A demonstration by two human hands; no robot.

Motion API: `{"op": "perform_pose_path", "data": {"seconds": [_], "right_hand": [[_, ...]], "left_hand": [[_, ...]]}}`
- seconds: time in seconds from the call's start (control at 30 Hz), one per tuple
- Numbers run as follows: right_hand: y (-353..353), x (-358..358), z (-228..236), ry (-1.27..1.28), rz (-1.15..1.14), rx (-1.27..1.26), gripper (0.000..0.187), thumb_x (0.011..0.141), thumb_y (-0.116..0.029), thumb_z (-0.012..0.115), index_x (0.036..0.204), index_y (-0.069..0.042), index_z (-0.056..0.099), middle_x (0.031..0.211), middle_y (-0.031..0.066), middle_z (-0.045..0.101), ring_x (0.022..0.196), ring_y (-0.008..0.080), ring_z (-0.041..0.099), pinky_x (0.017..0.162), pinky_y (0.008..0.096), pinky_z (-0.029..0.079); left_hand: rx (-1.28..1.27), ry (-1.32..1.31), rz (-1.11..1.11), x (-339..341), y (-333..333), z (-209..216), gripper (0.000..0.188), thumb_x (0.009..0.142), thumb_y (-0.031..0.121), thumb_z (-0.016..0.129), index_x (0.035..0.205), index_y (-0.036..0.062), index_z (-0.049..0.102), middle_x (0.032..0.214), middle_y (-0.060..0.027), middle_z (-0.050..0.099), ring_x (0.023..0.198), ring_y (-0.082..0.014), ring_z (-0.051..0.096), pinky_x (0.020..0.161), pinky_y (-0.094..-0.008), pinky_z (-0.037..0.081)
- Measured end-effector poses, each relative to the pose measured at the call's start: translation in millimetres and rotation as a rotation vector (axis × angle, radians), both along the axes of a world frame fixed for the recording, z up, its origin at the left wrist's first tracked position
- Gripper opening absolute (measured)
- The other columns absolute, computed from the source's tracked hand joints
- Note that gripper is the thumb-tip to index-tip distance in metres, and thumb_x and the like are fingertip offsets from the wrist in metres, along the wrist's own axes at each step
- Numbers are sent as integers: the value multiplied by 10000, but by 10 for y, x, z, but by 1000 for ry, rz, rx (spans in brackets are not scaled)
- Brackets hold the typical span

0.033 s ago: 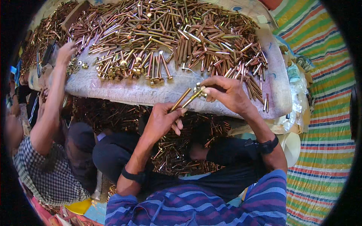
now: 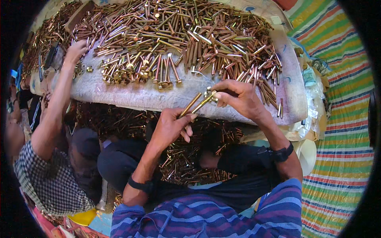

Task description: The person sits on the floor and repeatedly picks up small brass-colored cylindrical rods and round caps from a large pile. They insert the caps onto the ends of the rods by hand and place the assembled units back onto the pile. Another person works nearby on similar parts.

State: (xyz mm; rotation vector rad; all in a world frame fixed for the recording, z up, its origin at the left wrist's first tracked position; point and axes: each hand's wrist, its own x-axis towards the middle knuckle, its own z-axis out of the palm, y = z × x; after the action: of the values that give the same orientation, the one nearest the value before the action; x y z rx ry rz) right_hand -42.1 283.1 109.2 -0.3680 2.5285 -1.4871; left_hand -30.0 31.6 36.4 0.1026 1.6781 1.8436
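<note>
My left hand [image 2: 168,127] is closed around two brass-coloured metal rods, which point up and to the right. One rod [image 2: 191,104] stands a little apart from the longer, shinier one [image 2: 203,102]. At the far end of the shiny rod, my right hand [image 2: 240,97] pinches with thumb and forefinger. Small shiny nut-like pieces [image 2: 207,93] show at those fingertips; their exact shape is too small to tell. Both hands are above the near edge of the cloth-covered work surface [image 2: 119,94].
A big heap of brass-coloured rods [image 2: 166,29] covers the far part of the surface. Several flanged bolts [image 2: 168,75] lie at its near side. More pieces [image 2: 186,162] are piled below, between my legs. At left, a co-worker's hand [image 2: 76,51] reaches to the heap. A striped sheet [image 2: 337,158] lies at right.
The co-worker's hand has shifted slightly to the right along the heap. My own hands and the rods look the same.
</note>
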Motion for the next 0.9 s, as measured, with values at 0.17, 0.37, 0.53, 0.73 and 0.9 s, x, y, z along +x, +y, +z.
{"op": "perform_pose_path", "data": {"seconds": [0.17, 0.37, 0.53, 0.73, 0.9], "right_hand": [[72, -19, 44, -14, 68, 93, 158, 988, -115, 644, 1061, 22, 675, 819, 43, 670, 750, 91, 655, 675, 260, 527], [45, -4, -23, 1, 69, 191, 221, 1013, -195, 627, 899, -6, 606, 708, 23, 591, 630, 93, 569, 584, 285, 464], [16, -10, -112, 2, 75, 295, 335, 1007, -302, 617, 876, 6, 614, 687, 122, 552, 595, 186, 508, 596, 371, 448], [30, 16, -120, -5, 52, 250, 313, 1002, -282, 611, 878, 6, 616, 702, 127, 590, 607, 213, 517, 594, 382, 450], [-3, 34, -154, 106, 90, 338, 332, 997, -302, 617, 882, 9, 611, 730, 186, 597, 619, 271, 567, 598, 417, 465]], "left_hand": [[-85, 35, -37, -3, -33, 79, 212, 990, 126, 647, 1064, -65, 703, 662, -64, 659, 497, -140, 633, 460, -275, 535], [-136, 105, -36, 22, -28, 131, 204, 1000, 125, 626, 1077, -42, 715, 634, -63, 658, 486, -139, 631, 470, -274, 520], [-183, 173, -63, 38, -29, 147, 217, 993, 114, 631, 1121, -41, 714, 631, -66, 656, 499, -134, 638, 481, -271, 521], [-180, 200, -52, 39, -12, 168, 236, 972, 56, 601, 1150, -54, 709, 598, -80, 645, 494, -128, 629, 486, -295, 516], [-207, 194, -84, 31, -7, 175, 247, 971, 68, 604, 1162, -50, 709, 600, -77, 646, 494, -135, 637, 486, -295, 513]]}}
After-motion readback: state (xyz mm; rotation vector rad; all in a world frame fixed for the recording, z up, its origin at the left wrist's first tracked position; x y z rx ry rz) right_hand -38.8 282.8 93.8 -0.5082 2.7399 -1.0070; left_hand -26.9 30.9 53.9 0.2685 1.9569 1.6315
